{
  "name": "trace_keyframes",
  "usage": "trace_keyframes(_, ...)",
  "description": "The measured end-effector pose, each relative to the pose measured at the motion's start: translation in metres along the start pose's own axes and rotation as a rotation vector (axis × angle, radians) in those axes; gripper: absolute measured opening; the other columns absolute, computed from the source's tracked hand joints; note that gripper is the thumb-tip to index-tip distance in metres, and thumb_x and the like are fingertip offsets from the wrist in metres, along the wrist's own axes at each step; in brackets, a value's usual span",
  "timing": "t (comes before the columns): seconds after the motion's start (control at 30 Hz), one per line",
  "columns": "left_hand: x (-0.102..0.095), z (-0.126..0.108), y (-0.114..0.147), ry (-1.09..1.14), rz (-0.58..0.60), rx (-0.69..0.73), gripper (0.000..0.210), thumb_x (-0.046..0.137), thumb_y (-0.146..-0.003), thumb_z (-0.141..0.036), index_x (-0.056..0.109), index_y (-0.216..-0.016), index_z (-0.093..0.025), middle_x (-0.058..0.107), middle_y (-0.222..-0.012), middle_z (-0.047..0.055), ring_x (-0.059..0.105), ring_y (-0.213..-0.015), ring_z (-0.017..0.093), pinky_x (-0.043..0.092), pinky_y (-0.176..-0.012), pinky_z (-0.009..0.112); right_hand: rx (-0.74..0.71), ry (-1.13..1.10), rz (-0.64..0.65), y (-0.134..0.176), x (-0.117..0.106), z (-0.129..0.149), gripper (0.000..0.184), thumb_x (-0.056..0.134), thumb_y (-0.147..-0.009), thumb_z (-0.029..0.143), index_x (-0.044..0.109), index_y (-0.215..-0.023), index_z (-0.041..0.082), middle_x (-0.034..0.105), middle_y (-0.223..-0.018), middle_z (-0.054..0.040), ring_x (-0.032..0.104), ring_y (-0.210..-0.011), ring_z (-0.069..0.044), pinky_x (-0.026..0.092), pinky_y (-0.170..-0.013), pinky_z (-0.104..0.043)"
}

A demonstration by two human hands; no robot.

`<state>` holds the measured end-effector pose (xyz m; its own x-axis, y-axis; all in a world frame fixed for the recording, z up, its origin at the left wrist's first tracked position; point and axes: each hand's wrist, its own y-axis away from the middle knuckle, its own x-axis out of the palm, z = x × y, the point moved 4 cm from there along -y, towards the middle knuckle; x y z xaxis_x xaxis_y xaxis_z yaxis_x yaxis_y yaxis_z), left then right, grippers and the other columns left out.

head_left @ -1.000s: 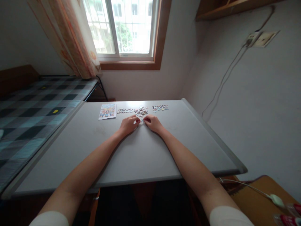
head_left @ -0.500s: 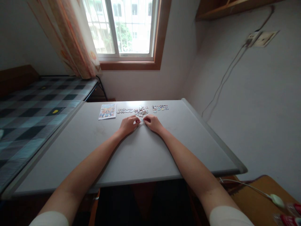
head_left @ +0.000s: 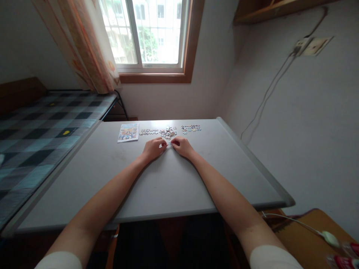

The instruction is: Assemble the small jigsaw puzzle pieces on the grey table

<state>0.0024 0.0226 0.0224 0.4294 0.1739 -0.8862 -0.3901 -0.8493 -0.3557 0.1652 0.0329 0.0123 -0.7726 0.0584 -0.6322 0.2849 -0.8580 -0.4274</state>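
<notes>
Between my two hands, low over the table, is a small light-blue jigsaw puzzle piece; whether it is one piece or two joined is too small to tell. My left hand is closed in a pinch at its left side. From the right, my right hand pinches it with thumb and fingertips. Just beyond my fingers lies a loose pile of puzzle pieces. Rows of puzzle pieces are spread to its left, and another group of colourful pieces lies to its right.
A printed picture sheet lies at the back left of the white table. A bed with a checked cover stands along the left. To the right are a wall, a hanging cable and a wooden stool or chair seat.
</notes>
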Motion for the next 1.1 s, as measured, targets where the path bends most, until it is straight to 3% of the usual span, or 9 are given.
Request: trace_keyframes(1.1,-0.0001,-0.0005,-0.0003,-0.021,-0.013,-0.020,0.022,0.049,-0.084,-0.034,0.069,-0.084,-0.024,0.066,-0.088,0.001,0.058,-0.072,0.015,0.039,-0.063,0.025,0.008,-0.003,0.020,0.0001,0.0000,0.0009,0.007,0.057,-0.074,0.016,0.064,-0.073,0.017,0.059,-0.072,-0.0005,0.051,-0.066,-0.011,0.041,-0.065,-0.023)
